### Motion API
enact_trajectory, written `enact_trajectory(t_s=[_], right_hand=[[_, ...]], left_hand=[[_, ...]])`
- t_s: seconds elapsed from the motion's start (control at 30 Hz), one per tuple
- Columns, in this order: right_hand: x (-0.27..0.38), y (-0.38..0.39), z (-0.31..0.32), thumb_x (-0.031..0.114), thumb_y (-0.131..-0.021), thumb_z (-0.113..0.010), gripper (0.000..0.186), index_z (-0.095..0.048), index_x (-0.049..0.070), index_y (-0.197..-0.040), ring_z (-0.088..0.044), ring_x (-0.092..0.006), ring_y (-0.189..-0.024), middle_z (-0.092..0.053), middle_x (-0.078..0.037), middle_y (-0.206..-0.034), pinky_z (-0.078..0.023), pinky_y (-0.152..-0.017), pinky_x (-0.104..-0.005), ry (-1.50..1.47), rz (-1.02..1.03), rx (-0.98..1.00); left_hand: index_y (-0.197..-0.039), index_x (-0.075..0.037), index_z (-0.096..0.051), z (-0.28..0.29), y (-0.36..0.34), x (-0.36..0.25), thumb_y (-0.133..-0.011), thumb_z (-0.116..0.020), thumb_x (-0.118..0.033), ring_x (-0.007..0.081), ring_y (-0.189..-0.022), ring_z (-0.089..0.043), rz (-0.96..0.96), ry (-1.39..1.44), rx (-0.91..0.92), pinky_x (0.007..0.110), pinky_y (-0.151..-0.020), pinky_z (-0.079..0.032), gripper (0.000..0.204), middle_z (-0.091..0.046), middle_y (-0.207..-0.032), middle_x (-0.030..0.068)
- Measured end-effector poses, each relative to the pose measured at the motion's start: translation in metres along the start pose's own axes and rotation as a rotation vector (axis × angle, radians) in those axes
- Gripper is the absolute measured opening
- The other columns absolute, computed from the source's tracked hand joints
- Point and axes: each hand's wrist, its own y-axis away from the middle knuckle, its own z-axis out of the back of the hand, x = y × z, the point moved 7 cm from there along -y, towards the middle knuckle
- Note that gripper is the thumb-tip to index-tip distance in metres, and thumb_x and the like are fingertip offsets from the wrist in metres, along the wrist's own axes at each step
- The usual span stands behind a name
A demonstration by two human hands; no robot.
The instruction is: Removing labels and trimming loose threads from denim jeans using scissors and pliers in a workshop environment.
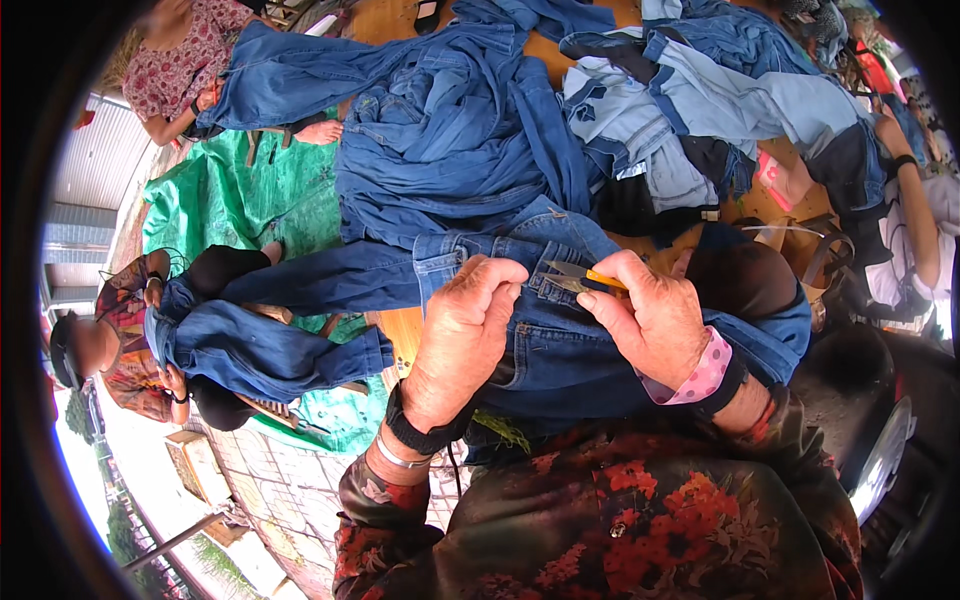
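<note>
In my right hand (655,320) is a pair of thread snips (607,280) with a yellow handle. Their pointed metal blades are parted and aim left toward my other hand. My left hand (465,335) is closed in a pinch just left of the blade tips; whatever it pinches, perhaps a thread, is too small to make out. Below both hands, blue jeans (565,340) lie across my lap and the table edge. Their waistband (445,250) shows beside my left fingers.
A large heap of blue jeans (440,130) covers the table's middle, with light-blue denim (740,105) beyond it to the right. Two people on the left handle denim legs (270,345) above a green sheet (290,185). Another person's arm (915,210) reaches in from the right.
</note>
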Motion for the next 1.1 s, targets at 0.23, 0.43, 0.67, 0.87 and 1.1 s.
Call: enact_trajectory(t_s=[0.23, 0.43, 0.67, 0.87, 1.1], right_hand=[[-0.001, 0.008, 0.002, 0.024, -0.08, -0.064, 0.025, -0.051, 0.006, -0.09, -0.061, -0.0278, -0.058, -0.062, -0.011, -0.068, -0.047, -0.052, -0.0368, 0.017, 0.008, -0.012], [0.004, 0.011, 0.003, 0.023, -0.08, -0.064, 0.025, -0.048, 0.006, -0.089, -0.061, -0.0271, -0.061, -0.06, -0.009, -0.073, -0.046, -0.051, -0.0375, 0.058, 0.104, 0.017], [0.007, 0.014, -0.005, 0.021, -0.08, -0.065, 0.024, -0.049, 0.008, -0.091, -0.061, -0.0293, -0.062, -0.061, -0.007, -0.074, -0.045, -0.075, -0.044, 0.131, 0.083, 0.097], [0.009, 0.013, -0.01, 0.024, -0.079, -0.064, 0.023, -0.049, 0.01, -0.089, -0.061, -0.0277, -0.061, -0.059, -0.003, -0.072, -0.02, -0.094, -0.0669, 0.202, 0.106, 0.061], [0.005, 0.015, -0.015, 0.023, -0.078, -0.065, 0.021, -0.05, 0.01, -0.085, -0.06, -0.0253, -0.06, -0.058, -0.002, -0.07, -0.03, -0.092, -0.0569, 0.156, 0.127, 0.024]], left_hand=[[-0.086, -0.002, -0.056, -0.009, 0.0, -0.012, -0.077, -0.061, 0.002, 0.0267, -0.068, -0.056, -0.079, -0.281, 0.062, 0.031, -0.06, -0.045, 0.011, -0.056, -0.077, 0.01], [-0.082, -0.003, -0.053, -0.02, 0.002, -0.014, -0.075, -0.06, -0.001, 0.0314, -0.078, -0.056, -0.112, -0.458, 0.133, 0.039, -0.066, -0.047, 0.01, -0.051, -0.08, 0.0114], [-0.083, -0.003, -0.05, -0.018, 0.003, -0.011, -0.074, -0.055, 0.003, 0.0333, -0.076, -0.054, -0.075, -0.379, 0.112, 0.041, -0.065, -0.046, 0.012, -0.05, -0.079, 0.0124], [-0.085, -0.002, -0.047, -0.018, 0.004, -0.011, -0.075, -0.054, 0.004, 0.0349, -0.076, -0.053, -0.068, -0.333, 0.101, 0.043, -0.064, -0.044, 0.014, -0.049, -0.08, 0.0135], [-0.085, -0.003, -0.047, -0.017, 0.004, -0.012, -0.074, -0.054, 0.005, 0.0351, -0.076, -0.053, -0.074, -0.292, 0.096, 0.043, -0.064, -0.044, 0.015, -0.049, -0.08, 0.0135]])
